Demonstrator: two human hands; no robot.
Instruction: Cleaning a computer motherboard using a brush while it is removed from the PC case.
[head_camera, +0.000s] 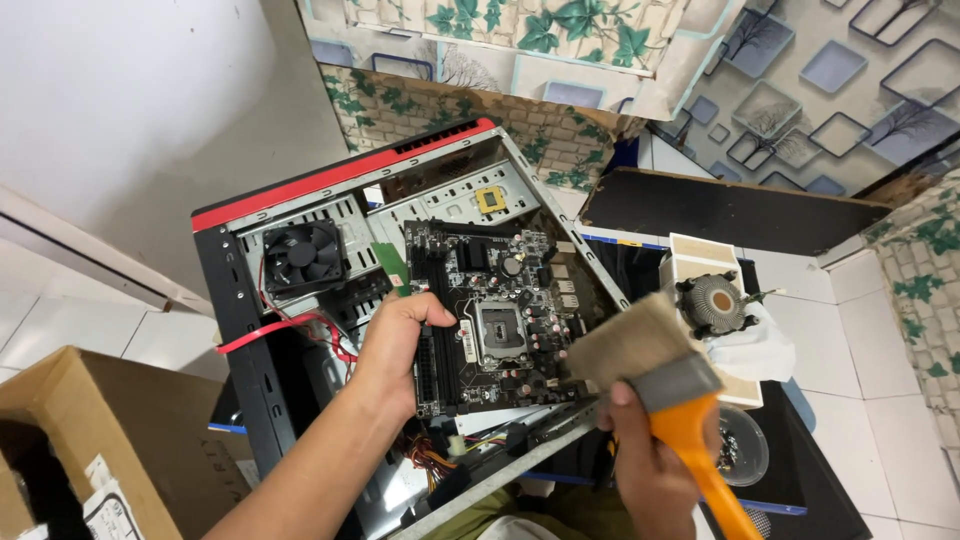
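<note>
My left hand grips the left edge of a black motherboard and holds it tilted over an open computer case with a red front strip. My right hand holds a wide paintbrush by its orange handle. The pale bristles hover just right of the board's lower right corner. The board's empty processor socket faces up in the middle.
A black case fan and red cables sit inside the case. A round cooler rests on a white box to the right, over a white cloth. A cardboard box stands at the lower left. A dark panel lies behind.
</note>
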